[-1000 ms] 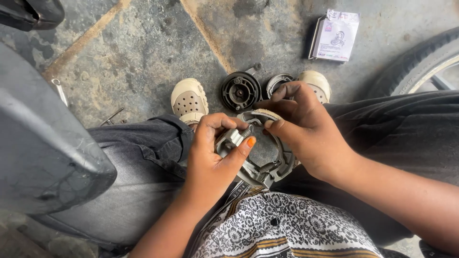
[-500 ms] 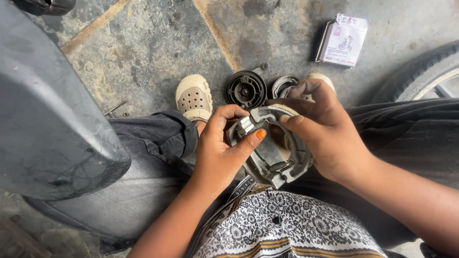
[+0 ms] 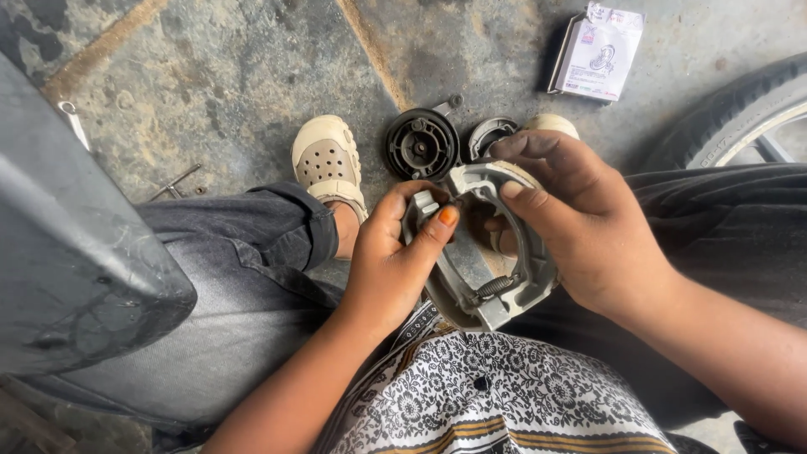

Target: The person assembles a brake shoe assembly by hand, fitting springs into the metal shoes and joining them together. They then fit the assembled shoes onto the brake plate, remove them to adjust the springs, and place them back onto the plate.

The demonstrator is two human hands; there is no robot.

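Both hands hold a grey metal brake shoe set (image 3: 471, 282), two curved halves joined by a spring near the bottom. My left hand (image 3: 395, 261) grips its left side, thumb pressed on the top end. My right hand (image 3: 580, 219) wraps the right half, fingers curled over the top edge. The set hovers above my lap, over grey trousers and a patterned black-and-white shirt.
On the stained concrete floor lie a round black drum plate (image 3: 422, 145), another round metal part (image 3: 489, 134), and a small white box (image 3: 598, 52). A beige perforated clog (image 3: 326, 160) is on my foot. A tyre (image 3: 740, 109) stands at right, a dark vehicle body panel (image 3: 59, 261) at left, a thin metal tool (image 3: 175, 181) nearby.
The brake shoe set has stayed in both hands; my fingers have shifted toward its top end, and the view has drifted slightly.
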